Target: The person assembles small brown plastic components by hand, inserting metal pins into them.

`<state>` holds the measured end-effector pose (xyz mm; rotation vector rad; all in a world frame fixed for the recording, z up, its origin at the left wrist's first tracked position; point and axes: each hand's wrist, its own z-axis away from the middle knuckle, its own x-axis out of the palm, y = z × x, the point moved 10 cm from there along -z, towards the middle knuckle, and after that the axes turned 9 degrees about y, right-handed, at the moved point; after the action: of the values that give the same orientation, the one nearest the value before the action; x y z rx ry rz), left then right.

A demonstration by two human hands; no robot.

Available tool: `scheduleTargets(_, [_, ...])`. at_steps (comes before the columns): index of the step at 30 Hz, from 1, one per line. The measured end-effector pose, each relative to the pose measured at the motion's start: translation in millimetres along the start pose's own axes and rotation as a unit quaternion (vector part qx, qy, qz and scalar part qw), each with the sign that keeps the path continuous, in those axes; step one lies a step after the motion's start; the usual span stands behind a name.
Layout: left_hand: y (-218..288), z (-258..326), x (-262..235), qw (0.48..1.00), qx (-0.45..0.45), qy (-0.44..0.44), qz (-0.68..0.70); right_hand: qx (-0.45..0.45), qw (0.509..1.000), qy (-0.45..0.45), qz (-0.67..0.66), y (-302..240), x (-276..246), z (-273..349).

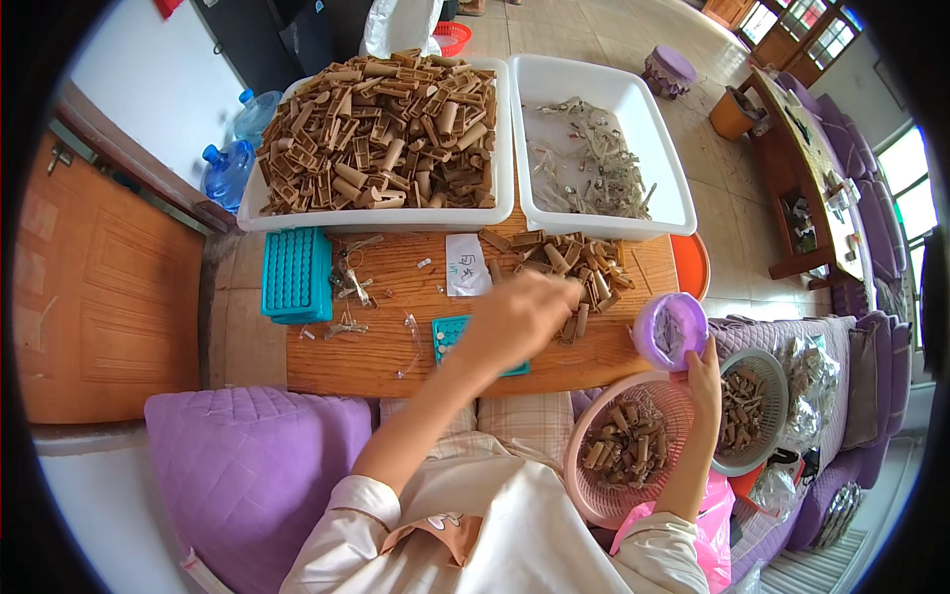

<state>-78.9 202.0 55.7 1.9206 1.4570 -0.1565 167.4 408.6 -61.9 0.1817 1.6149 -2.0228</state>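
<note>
My left hand (524, 309) reaches over the wooden table (396, 368), slightly blurred. Its fingers are curled together at the edge of a loose pile of brown plastic parts (600, 265); whatever they pinch, if anything, cannot be made out. My right hand (699, 371) grips a purple round tub (645, 332) by its side, just off the table's right edge, its opening turned toward me. Something greyish shows inside the tub. Partly behind my left forearm lies a small teal tray (448, 329) with little white pieces in it.
A white bin (505, 188) heaped with brown parts and another white bin (673, 188) with clear, wiry pieces line the far side. Teal racks (297, 277) and a paper slip (466, 267) lie on the table. A pink basket (577, 460) and a grey basket (779, 381) stand right.
</note>
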Motion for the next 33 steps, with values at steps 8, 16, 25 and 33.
scheduleTargets(8, [-167, -55, -78, 0.936, -0.174, 0.0, -0.305, 0.034, 0.991, -0.096, 0.091, -7, 35, -9])
scheduleTargets(16, [-187, -66, -22, 0.917, 0.015, -0.106, -0.384, 0.038, 0.899, -0.18, 0.398, -53, 26, -34])
scheduleTargets(25, [-161, -71, -60, 0.983, -0.015, 0.083, -0.165, -0.401, 0.856, -0.139, 0.296, -230, 182, -80])
scheduleTargets(33, [-166, -73, -68, 0.966, -0.227, 0.107, 0.059, -0.373, 0.867, -0.048, 0.325, -214, 319, -169])
